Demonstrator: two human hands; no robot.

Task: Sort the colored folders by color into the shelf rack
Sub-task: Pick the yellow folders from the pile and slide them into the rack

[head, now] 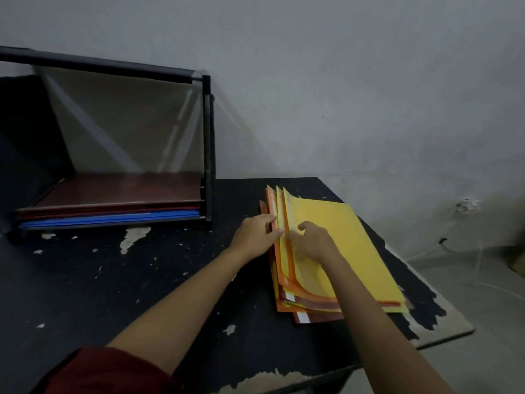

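Black table (pixel 142 280); left hand (pixel 255 236), right hand (pixel 314 243) pinch folders (pixel 358 251), fingertips blurred.

The bench (pixel 113 280) is black, and its paint has peeled off in pale spots, most of all at the near and right edges. Behind it is a plain grey wall (pixel 341 81). A thin white cable (pixel 423 251) lies on the floor (pixel 483 351) below a small socket (pixel 466 205)
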